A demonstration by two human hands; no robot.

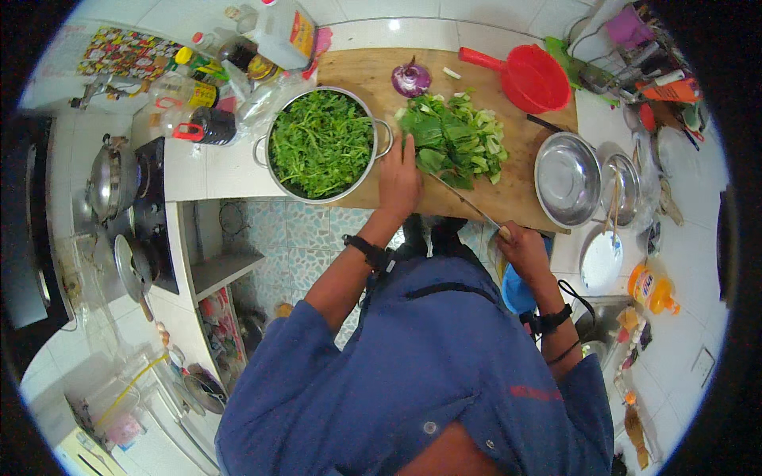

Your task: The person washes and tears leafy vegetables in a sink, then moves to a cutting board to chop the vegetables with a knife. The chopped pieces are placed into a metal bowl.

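Observation:
My right hand [525, 253] grips the handle of a kitchen knife [467, 203]. The blade, seen nearly edge-on, slants up and left to the near side of a heap of cut leafy greens [455, 140]. At the heap's left edge lies my left hand [400, 178], fingers pointing away from me and against the leaves; whether they grip any is unclear. Under the greens is a wooden cutting board [357, 68]. Just left of my left hand stands a two-handled metal pot [376, 134] filled with feathery greens [321, 143].
Behind the heap sits a purple onion [411, 78]. A red plastic ladle [536, 80] and a steel bowl [567, 178] occupy the board's right side. Bottles [205, 126] crowd the back left, beside a stove [156, 214]. A plate [601, 260] lies at right, near the sink [616, 306].

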